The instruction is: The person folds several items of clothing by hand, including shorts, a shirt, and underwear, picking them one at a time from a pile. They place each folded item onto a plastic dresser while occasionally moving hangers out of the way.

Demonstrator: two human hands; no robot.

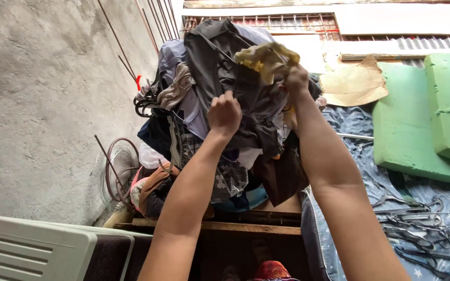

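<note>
Two bare arms reach up into a heap of clothes (220,104) piled against a grey wall (42,104). The left hand (224,113) has its grip closed on a dark grey garment (246,88) near the top of the heap. The right hand (296,79) pinches a crumpled yellow cloth (264,58) just above it. Green foam slabs (423,125) and wire hangers (417,224) lie on a blue sheet (350,125) to the right.

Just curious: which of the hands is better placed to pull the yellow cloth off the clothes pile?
Probably the right hand: it already grips the yellow cloth on top of the pile. The left hand sits lower, bunched in the dark garment.
</note>
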